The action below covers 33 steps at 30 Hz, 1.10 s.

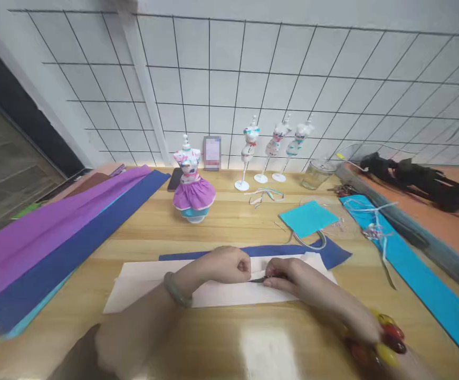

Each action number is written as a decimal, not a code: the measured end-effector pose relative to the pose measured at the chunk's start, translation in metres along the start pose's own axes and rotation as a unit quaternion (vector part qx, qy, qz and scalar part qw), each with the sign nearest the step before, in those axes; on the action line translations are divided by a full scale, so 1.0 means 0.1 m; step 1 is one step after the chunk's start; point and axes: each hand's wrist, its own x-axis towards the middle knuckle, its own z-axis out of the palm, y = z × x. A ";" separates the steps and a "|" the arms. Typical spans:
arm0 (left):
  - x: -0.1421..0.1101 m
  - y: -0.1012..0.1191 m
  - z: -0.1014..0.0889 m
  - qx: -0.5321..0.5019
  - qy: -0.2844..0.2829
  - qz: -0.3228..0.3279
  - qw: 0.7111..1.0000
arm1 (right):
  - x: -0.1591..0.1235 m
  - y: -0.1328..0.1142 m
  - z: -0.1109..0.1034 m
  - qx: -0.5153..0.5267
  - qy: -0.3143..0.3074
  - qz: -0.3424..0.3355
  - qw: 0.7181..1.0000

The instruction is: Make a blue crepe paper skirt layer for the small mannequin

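Note:
A long pale pink strip of cloth (229, 293) lies across the wooden table in front of me. My left hand (229, 264) is closed on it, the fingertips curled under and partly hidden, pinching its upper layer. In my right hand (288, 275) is a small pair of dark scissors (258, 279), mostly covered by the fingers. Their narrow blades point left at the pink cloth, close to my left hand. Under the far edge of the pink strip a dark blue cloth (334, 254) sticks out.
A dress form in a purple skirt (194, 194) stands ahead, with three bare forms behind, one a small mannequin (249, 150). Turquoise cloth (309, 217), ribbons (267, 195) and a glass jar (317, 174) lie right. Long purple cloth (71, 211) covers the left.

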 end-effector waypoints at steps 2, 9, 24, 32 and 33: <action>0.00 0.00 0.01 -0.002 0.001 0.001 1.000 | 0.01 0.01 0.01 -0.003 0.002 -0.001 1.000; -0.01 -0.06 -0.05 -0.049 -0.034 0.005 0.998 | 0.00 0.02 -0.02 0.005 -0.003 -0.013 1.000; 0.00 -0.10 -0.06 -0.078 -0.032 0.020 0.996 | 0.10 -0.12 0.03 -0.013 0.002 -0.001 1.000; -0.01 -0.13 -0.05 -0.084 -0.032 0.027 0.996 | 0.13 -0.12 0.04 -0.027 0.003 -0.010 1.000; -0.01 -0.13 -0.06 -0.085 -0.032 0.027 0.995 | 0.13 -0.11 0.04 -0.023 0.004 -0.010 1.000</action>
